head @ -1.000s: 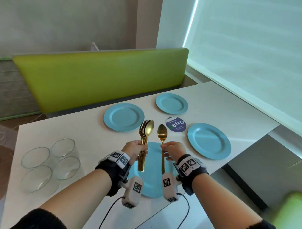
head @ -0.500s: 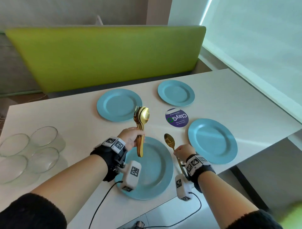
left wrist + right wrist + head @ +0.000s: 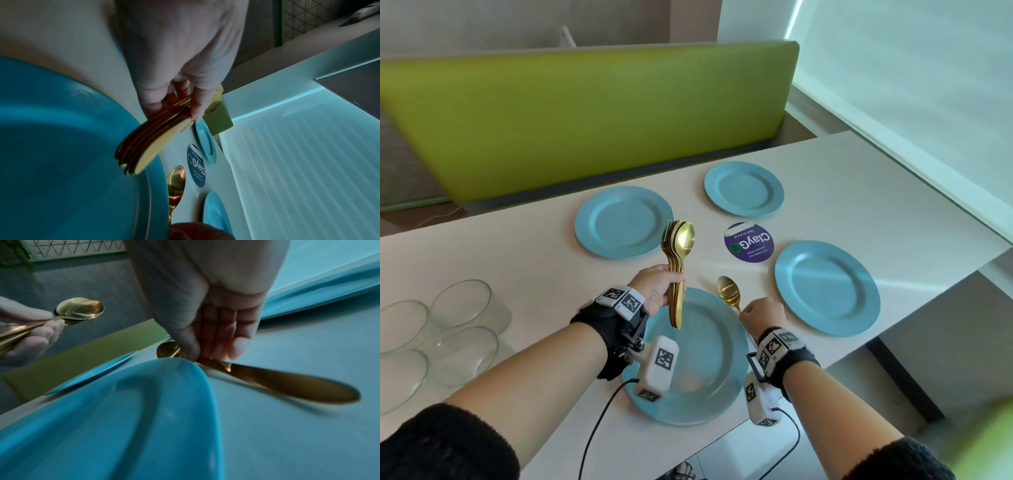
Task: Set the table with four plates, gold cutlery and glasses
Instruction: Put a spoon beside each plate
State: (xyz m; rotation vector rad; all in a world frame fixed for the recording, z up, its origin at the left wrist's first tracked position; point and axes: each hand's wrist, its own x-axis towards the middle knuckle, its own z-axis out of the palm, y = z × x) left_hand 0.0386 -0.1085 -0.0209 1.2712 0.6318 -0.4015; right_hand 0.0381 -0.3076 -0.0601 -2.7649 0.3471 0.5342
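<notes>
Four blue plates lie on the white table: the near plate [image 3: 688, 370], a left far plate [image 3: 623, 221], a right far plate [image 3: 743, 189] and a right plate [image 3: 827, 287]. My left hand [image 3: 654, 287] grips a bundle of gold cutlery [image 3: 677, 267] upright above the near plate; the bundle [image 3: 144, 146] holds spoons and forks. My right hand [image 3: 762, 311] pinches the handle of a single gold spoon [image 3: 728, 291] just right of the near plate's rim. That spoon [image 3: 277, 382] lies low over the table; contact with the surface is unclear.
Several clear glasses [image 3: 458, 308] stand together at the table's left side. A round purple sticker [image 3: 748, 241] sits between the plates. A green bench back [image 3: 585, 113] runs behind the table. The table's edge [image 3: 893, 335] drops off just right of the right plate.
My right hand has lowered the single spoon from upright beside the bundle down to the right side of the near plate. The left hand keeps the bundle raised.
</notes>
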